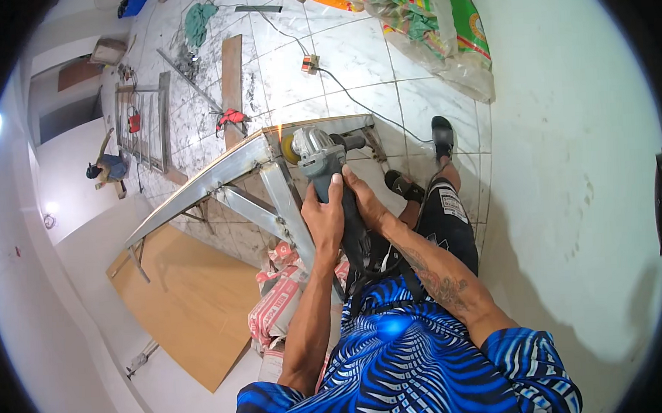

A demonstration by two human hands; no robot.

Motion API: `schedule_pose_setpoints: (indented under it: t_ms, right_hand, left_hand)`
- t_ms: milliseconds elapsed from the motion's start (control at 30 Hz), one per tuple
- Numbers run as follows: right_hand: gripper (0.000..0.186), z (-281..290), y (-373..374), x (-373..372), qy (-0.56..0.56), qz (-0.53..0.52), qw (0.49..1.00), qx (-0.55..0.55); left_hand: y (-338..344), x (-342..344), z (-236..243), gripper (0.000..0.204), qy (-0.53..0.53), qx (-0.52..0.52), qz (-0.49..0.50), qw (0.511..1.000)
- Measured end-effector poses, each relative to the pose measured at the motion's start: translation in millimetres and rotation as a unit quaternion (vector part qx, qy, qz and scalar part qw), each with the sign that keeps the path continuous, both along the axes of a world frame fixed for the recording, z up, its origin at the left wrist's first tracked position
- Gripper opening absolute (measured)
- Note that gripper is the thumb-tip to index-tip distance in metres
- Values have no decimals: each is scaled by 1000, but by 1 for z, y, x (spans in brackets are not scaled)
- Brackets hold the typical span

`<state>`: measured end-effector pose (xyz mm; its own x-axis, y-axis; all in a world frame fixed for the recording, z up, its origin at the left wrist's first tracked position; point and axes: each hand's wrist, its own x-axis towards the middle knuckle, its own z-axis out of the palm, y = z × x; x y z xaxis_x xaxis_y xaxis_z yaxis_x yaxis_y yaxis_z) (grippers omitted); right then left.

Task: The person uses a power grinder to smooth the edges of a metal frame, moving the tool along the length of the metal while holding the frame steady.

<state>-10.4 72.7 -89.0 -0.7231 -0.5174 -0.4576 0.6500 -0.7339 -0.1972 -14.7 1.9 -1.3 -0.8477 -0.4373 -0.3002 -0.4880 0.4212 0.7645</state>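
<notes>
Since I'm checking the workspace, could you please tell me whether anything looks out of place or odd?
Dark grime stains the pale floor tiles beside the wooden plank, with a green cloth crumpled nearby; both look untidy against the lighter tiles.

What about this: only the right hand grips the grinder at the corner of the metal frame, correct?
No: the head view shows the left hand gripping too. Both it and the right hand hold the grinder at the corner of the metal frame.
</notes>
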Motion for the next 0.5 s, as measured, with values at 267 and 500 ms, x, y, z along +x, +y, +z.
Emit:
schedule_pose_setpoints:
  t_ms: [267, 500]
  right_hand:
    - [62, 2, 3, -1, -7, 14, 1000, -4]
    - [61, -4, -2, 0, -4, -12, 1000, -2]
  left_hand:
    - [-2, 1, -3, 44, -6, 5, 7, 1000]
    - [-3, -1, -1, 45, -14, -6, -8, 1000]
